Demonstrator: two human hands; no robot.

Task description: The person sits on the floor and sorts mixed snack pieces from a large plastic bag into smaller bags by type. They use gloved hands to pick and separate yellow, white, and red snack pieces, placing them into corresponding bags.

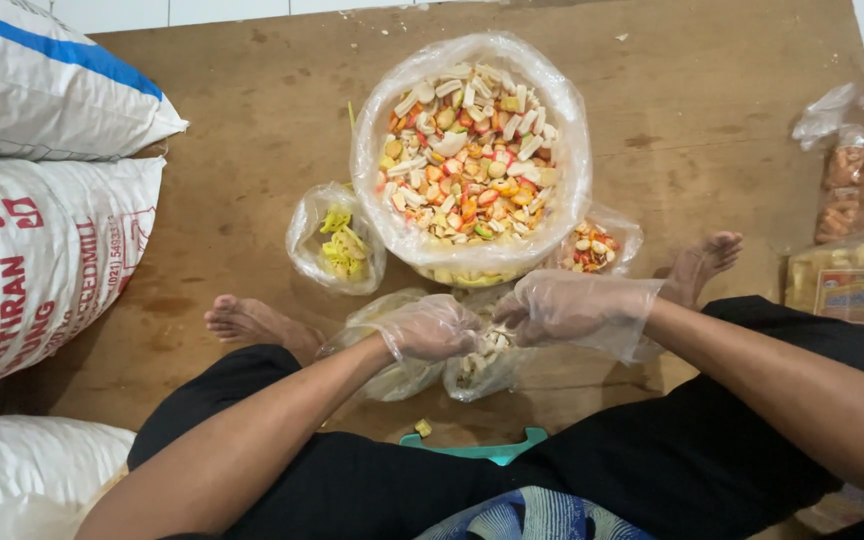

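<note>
On the brown floor (252, 150), a person sits with bare feet out and both hands low in the middle. Each hand wears a thin see-through glove. The left hand (432, 328) is curled, and its fingers are closed on the top of a small clear bag (477, 368) with pale snack pieces inside. The right hand (577, 305) is just beside it, fingertips touching the left hand's fingers. Its fingers seem to pinch the same bag, but the glove makes this hard to see. The small bag lies right under the fingers, between the person's legs.

Just past the fingers stands a big clear bag (472, 150), wide open and full of mixed snacks in white, orange, red and green. To the left of the fingers, a little further out, is a small bag with yellow pieces (337, 240). To the right, tucked beside the big bag, is another small bag of mixed pieces (597, 245).

Far to the left of the fingers lie big white sacks (42, 240). Far to the right are packs of snacks (852, 180).
</note>
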